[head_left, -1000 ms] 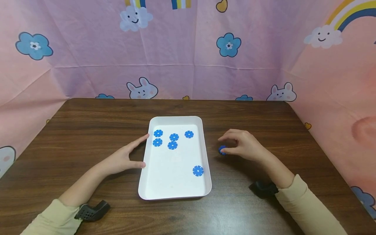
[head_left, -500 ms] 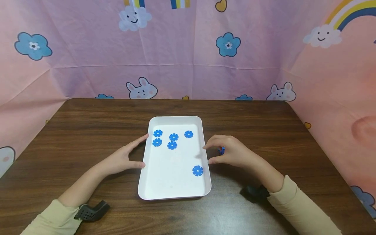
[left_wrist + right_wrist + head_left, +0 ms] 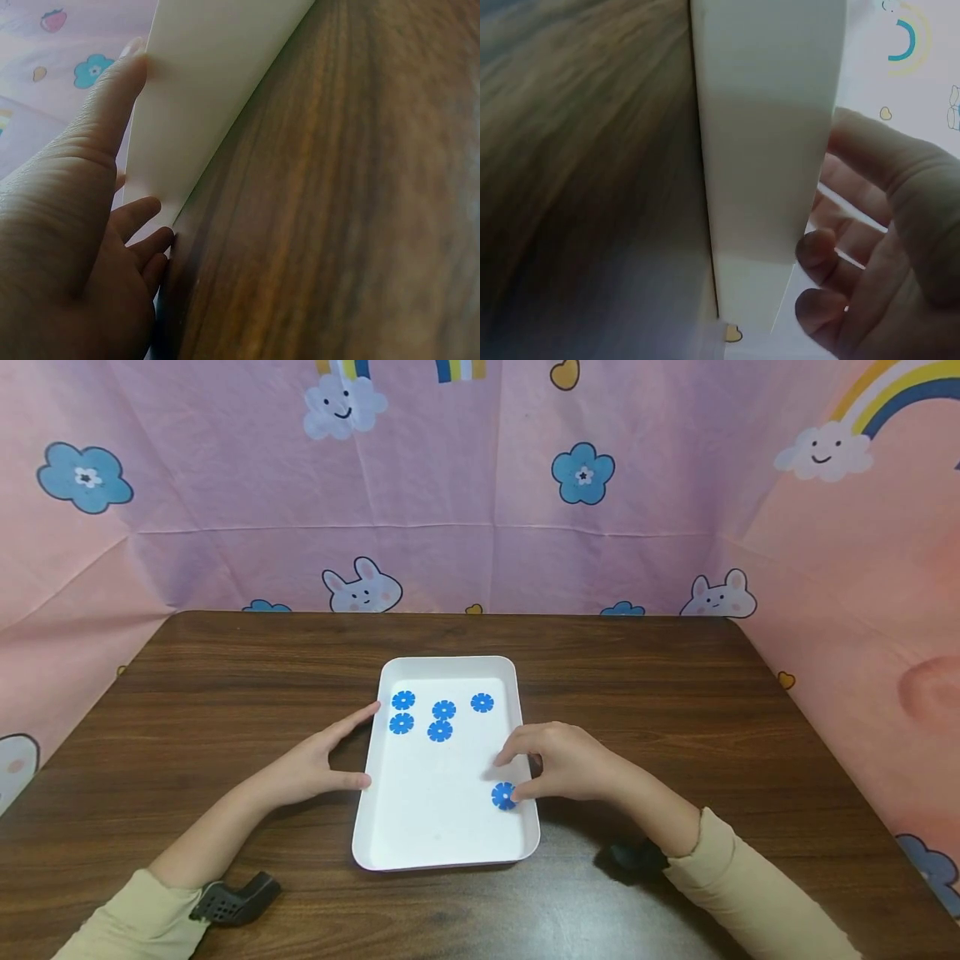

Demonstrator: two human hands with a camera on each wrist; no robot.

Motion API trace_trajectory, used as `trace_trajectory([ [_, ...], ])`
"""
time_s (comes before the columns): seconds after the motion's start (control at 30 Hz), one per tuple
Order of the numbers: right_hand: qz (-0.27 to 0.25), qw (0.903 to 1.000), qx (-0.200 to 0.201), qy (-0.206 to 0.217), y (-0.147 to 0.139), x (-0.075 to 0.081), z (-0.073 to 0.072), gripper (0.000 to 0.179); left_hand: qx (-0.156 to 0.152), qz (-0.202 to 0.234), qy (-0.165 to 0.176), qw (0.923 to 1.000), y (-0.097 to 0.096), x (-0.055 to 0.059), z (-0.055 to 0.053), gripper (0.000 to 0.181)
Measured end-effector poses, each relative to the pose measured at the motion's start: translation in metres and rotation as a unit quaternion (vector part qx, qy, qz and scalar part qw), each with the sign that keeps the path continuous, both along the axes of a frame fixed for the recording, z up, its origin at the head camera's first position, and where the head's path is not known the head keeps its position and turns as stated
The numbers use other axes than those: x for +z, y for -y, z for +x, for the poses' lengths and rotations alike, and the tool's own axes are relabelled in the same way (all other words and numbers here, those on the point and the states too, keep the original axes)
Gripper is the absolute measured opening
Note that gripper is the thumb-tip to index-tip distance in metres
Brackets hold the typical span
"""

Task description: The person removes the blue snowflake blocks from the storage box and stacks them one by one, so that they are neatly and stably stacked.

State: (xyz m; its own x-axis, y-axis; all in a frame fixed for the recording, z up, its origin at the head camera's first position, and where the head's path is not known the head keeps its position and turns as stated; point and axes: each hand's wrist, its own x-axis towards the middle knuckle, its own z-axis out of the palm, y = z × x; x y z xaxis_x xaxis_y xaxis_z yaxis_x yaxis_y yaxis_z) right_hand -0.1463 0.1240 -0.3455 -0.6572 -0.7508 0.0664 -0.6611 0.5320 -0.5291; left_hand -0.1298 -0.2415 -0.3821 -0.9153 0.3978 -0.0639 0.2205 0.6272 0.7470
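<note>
A white rectangular tray (image 3: 427, 814) lies on the dark wooden table. My left hand (image 3: 303, 770) rests its thumb and forefinger against the tray's left wall, fingers spread; the left wrist view shows the same hand (image 3: 82, 195) at that wall. Over the tray's right rim reaches my right hand (image 3: 573, 764), its thumb over or touching a blue notched disc (image 3: 500, 796); I cannot tell which. The forefinger stands apart from that disc. In the right wrist view the right hand (image 3: 889, 225) is beside the tray wall, and the disc is hidden.
Several more blue notched discs, among them one at the upper left (image 3: 403, 700) and one at the upper right (image 3: 482, 702), lie flat at the tray's far end. A printed cloth (image 3: 450, 510) hangs behind the table (image 3: 247, 693).
My right hand has moved left from the table to over the tray's right rim. The small blue piece seen on the table by that hand is now out of sight. My left hand stays still.
</note>
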Motion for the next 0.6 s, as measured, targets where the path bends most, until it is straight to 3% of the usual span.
trace_trajectory([
  [0.27, 0.055, 0.9967, -0.044, 0.041, 0.011, 0.005, 0.003, 0.036, 0.002, -0.003, 0.002, 1.0, 0.0, -0.001, 0.0, 0.097],
  [0.4, 0.069, 0.9931, -0.058, 0.076, 0.014, 0.001, 0.003, 0.034, 0.003, -0.002, 0.003, 1.0, 0.0, -0.001, 0.0, 0.097],
  [0.6, 0.092, 0.9892, -0.069, 0.09, 0.02, -0.002, 0.003, 0.037, 0.002, 0.0, 0.003, 1.0, 0.001, -0.002, -0.001, 0.097],
])
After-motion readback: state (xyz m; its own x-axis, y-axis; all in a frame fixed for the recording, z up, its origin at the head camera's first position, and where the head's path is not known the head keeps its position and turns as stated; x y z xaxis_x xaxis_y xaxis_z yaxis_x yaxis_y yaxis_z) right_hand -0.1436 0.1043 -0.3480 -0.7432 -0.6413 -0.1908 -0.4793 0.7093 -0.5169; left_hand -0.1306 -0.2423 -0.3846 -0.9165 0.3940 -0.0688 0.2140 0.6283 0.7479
